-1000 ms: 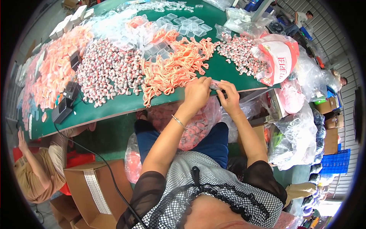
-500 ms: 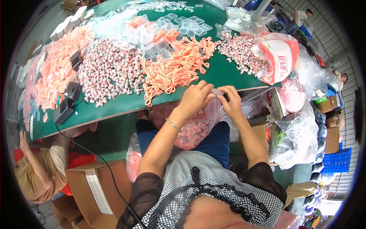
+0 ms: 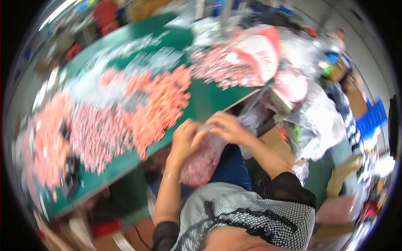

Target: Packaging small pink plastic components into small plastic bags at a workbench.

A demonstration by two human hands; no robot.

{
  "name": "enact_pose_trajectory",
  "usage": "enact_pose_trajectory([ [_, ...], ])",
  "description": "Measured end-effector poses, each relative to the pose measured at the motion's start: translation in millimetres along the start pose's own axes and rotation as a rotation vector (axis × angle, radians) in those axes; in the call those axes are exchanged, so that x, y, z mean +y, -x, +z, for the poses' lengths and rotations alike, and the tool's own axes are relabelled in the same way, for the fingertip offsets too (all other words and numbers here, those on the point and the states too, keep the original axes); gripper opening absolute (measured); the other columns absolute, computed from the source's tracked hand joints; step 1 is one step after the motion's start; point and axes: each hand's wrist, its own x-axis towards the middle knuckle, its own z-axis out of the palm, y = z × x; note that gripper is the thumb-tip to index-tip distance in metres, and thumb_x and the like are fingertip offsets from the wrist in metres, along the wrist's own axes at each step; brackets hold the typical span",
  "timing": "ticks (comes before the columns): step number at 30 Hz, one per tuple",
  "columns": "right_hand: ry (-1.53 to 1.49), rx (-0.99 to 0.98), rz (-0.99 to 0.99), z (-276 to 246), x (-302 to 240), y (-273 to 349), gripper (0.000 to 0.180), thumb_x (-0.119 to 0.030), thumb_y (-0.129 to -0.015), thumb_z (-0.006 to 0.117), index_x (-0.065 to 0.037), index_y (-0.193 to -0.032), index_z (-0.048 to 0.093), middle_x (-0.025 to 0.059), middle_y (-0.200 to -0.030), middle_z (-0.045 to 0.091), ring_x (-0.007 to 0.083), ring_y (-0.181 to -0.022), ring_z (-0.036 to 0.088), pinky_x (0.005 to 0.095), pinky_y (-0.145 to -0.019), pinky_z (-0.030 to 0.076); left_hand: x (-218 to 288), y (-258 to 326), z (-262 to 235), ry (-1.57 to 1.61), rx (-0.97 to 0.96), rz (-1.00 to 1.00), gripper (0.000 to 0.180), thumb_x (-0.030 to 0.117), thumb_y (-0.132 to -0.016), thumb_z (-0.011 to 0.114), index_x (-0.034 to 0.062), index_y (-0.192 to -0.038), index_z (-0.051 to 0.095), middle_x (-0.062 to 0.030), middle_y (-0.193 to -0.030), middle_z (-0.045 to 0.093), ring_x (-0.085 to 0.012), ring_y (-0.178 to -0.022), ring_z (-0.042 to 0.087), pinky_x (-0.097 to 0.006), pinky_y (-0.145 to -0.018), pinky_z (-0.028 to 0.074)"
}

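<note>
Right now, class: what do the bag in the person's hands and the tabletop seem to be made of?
The bag: thin clear plastic film, probably, since pink pieces show through it and it sags. The tabletop: a smooth, matt green surface, perhaps painted board or laminate; blur leaves it open.

Red-white bag (image 3: 258, 53), table's far right.

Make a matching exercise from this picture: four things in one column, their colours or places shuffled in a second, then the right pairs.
1. table top
2. clear bag of small pieces
3. orange pile
4. crate

a. blue, at the right edge
b. green
c. in the middle of the table
d. at the table's near edge, under the left hand and right hand

Pairs: 1-b, 2-d, 3-c, 4-a
</note>
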Motion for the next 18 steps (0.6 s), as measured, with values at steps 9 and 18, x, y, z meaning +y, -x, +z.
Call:
enact_pose_trajectory([
  [9,-0.245,-0.092,0.101,9.3,9.0,19.0,0.022,-0.017,-0.088,0.068,-0.004,-0.106,0.064,0.0101,-0.096,0.061,0.0227,-0.085,0.061,0.0352,-0.074,0.049,8.7,11.4,3.5,-0.119,-0.095,0.075,0.016,0.016,-0.092,0.057,0.0012,-0.097,0.060,-0.0184,-0.083,0.055,-0.0380,-0.074,0.055,-0.045,-0.065,0.044],
  [18,-0.234,-0.021,0.159,27.8,-3.8,26.4,0.024,-0.025,-0.094,0.063,-0.002,-0.100,0.066,0.0102,-0.083,0.067,0.0223,-0.075,0.064,0.0354,-0.068,0.050,15.6,26.3,3.2,-0.090,0.003,0.066,0.023,0.019,-0.097,0.049,-0.0024,-0.093,0.058,-0.0179,-0.082,0.055,-0.0358,-0.073,0.055,-0.044,-0.065,0.043],
])
